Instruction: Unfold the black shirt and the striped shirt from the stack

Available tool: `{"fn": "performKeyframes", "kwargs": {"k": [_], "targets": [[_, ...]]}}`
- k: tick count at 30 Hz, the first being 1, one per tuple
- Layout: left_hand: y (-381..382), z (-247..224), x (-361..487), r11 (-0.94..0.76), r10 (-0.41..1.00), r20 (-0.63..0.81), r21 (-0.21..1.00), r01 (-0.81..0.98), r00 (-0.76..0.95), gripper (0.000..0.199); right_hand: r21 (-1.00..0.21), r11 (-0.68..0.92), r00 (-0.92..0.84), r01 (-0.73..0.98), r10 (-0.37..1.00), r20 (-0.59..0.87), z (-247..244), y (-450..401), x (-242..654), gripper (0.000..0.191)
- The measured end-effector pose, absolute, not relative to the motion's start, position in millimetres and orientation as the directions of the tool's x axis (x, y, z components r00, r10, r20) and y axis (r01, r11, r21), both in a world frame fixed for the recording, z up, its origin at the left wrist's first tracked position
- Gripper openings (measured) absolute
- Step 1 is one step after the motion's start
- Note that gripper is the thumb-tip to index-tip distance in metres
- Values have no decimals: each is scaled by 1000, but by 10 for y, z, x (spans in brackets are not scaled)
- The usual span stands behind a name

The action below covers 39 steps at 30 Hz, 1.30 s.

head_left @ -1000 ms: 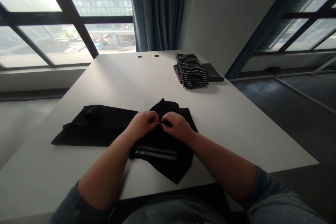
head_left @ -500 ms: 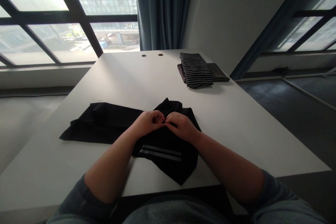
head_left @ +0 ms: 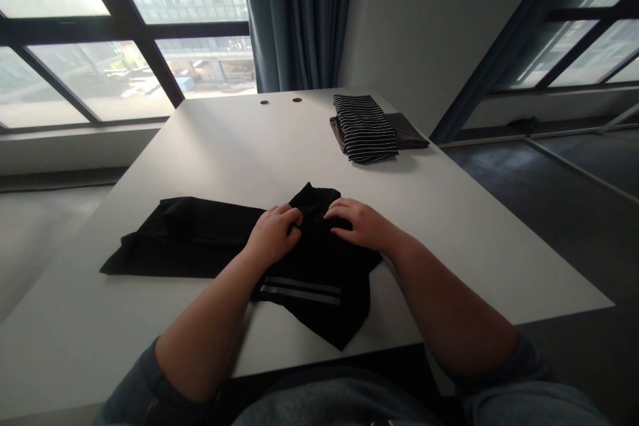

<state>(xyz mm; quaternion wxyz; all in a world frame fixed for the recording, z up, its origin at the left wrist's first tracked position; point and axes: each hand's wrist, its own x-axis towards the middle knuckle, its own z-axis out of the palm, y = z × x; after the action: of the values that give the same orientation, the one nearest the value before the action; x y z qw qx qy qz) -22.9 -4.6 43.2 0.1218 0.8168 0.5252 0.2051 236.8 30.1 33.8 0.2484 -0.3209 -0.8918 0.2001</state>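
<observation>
A black garment [head_left: 314,259] with two grey stripes lies spread on the table in front of me. One long part of it stretches to the left, and a bunched part points away from me. My left hand [head_left: 274,234] rests on its middle, fingers curled in and closed on the cloth near the thumb. To the right, my right hand [head_left: 363,224] lies over the garment with its fingers apart, a little bent, touching the fabric. A strip of black cloth shows between the two hands. Whether the garment is a top or trousers I cannot tell.
Toward the back right of the white table [head_left: 224,153], a folded black-and-white striped cloth [head_left: 367,130] lies on a folded dark grey one [head_left: 412,133]. Two round holes are near the far edge. Beyond stand a blue curtain [head_left: 299,20] and windows.
My hands were pinched together over the garment's middle; they have moved apart, the right one to the right with its fingers loosened. The view has shifted slightly.
</observation>
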Motion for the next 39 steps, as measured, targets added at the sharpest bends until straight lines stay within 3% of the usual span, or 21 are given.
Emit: {"fn": "performKeyframes", "kwargs": {"k": [2, 5, 8, 14, 18, 21, 23, 28, 33, 39], "targets": [[-59, 440, -222, -455, 890, 170, 363, 813, 422, 16, -484, 669, -676, 564, 711, 195, 363, 353, 2514, 27], [-91, 465, -198, -513, 852, 60, 296, 806, 520, 11, -441, 597, -658, 670, 753, 20, 365, 348, 2593, 37], [-119, 467, -163, -502, 859, 28, 241, 831, 511, 11, -413, 518, -602, 749, 793, -98, 348, 275, 2490, 39], [-152, 405, -46, -482, 876, 88, 197, 854, 474, 15, -444, 352, -424, 824, 903, -71, 252, 171, 2244, 22], [-188, 370, 169, -441, 893, 177, 164, 882, 414, 15, -561, 256, -341, 787, 939, -50, 182, 223, 2249, 29], [-197, 298, 360, -385, 920, 134, 148, 911, 367, 21, -629, 185, -301, 755, 950, -82, 186, 256, 2261, 28], [-189, 243, 447, -347, 937, 92, 142, 927, 337, 23, -600, 172, -301, 781, 946, -120, 212, 253, 2264, 19], [-155, 192, 473, -398, 917, 92, 171, 901, 388, 22, -406, 291, -397, 867, 894, -207, 276, 204, 2274, 17], [-114, 199, 380, -382, 924, 91, 256, 888, 372, 15, -532, 364, -478, 765, 874, -90, 283, 191, 2283, 8], [-37, 203, 203, -361, 927, 102, 496, 790, 360, 6, -608, 448, -517, 656, 853, 71, 281, 155, 2260, 11]]}}
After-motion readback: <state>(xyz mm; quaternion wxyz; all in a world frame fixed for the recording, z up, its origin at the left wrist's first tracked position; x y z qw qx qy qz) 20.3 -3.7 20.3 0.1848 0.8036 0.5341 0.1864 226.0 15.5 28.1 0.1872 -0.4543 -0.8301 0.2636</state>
